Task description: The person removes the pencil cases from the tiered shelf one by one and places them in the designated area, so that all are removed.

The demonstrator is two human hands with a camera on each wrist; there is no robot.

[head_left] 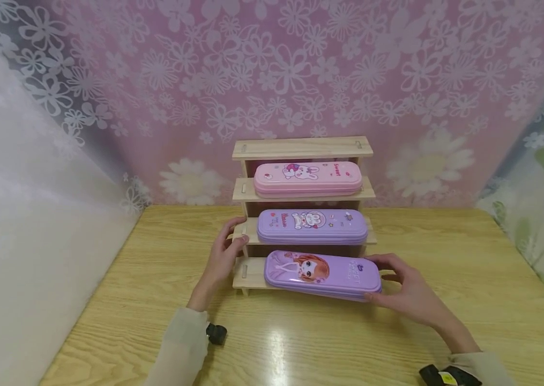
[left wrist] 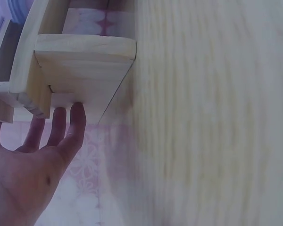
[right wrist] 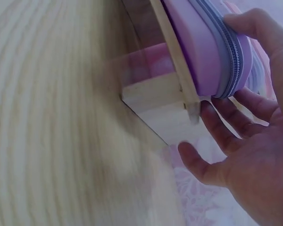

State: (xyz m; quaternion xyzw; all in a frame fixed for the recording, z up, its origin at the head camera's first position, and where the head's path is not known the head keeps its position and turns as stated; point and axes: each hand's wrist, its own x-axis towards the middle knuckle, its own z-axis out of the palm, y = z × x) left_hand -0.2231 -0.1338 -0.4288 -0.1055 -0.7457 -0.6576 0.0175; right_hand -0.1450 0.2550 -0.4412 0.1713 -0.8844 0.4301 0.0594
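A tiered wooden rack (head_left: 303, 147) carries three pencil cases. My right hand (head_left: 409, 289) grips the right end of the lowest one, a purple pencil case (head_left: 325, 273) with a red-haired girl on its lid, thumb near the front edge and fingers at the back. That case sits askew on the bottom tier, its right end jutting forward. In the right wrist view, its zipper (right wrist: 233, 52) shows beside the thumb. My left hand (head_left: 223, 257) holds the rack's left side around the second tier from the bottom, with fingertips against the wood in the left wrist view.
Above lie a lilac pencil case (head_left: 312, 226) with a bunny and, one tier higher, a pink pencil case (head_left: 307, 178). The rack stands on a wood-grain table (head_left: 156, 321). A flowered pink curtain (head_left: 276, 69) hangs behind, with a pale sheet (head_left: 25, 187) at left.
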